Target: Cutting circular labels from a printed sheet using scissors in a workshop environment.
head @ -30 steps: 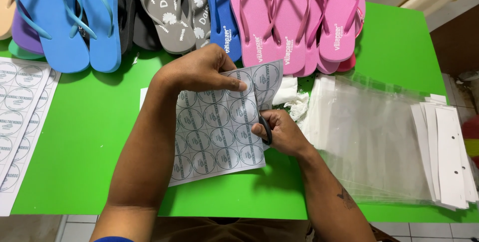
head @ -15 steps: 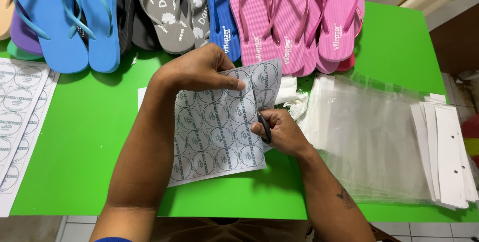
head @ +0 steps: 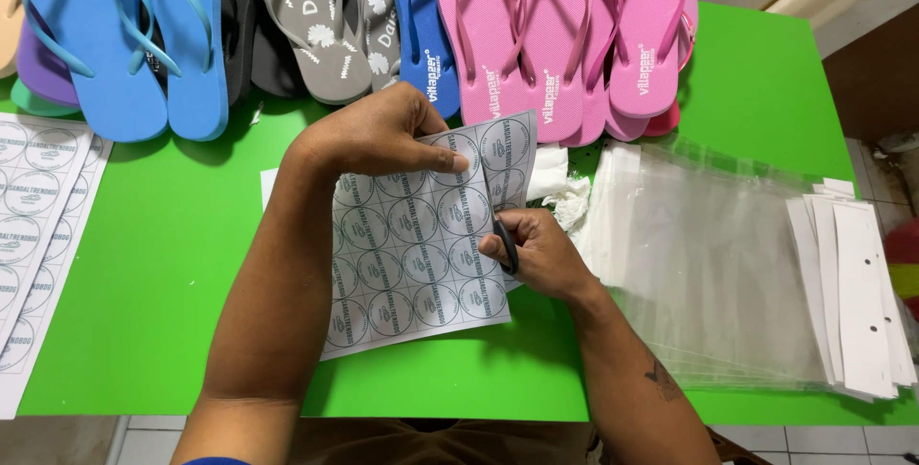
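A white sheet printed with rows of round labels is held over the green table. My left hand pinches the sheet's upper edge near its top right corner. My right hand grips black-handled scissors, whose blades run up into the sheet's right side along a line between label columns. The blades are mostly hidden behind the paper and my fingers.
Flip-flops line the table's far edge: blue pairs, grey ones, pink ones. More label sheets lie at the left. Clear plastic bags and white card strips lie at the right. Crumpled white scraps sit beside the bags.
The scissors and my right hand have stayed almost in place on the sheet's right side. My left hand keeps its pinch on the top edge.
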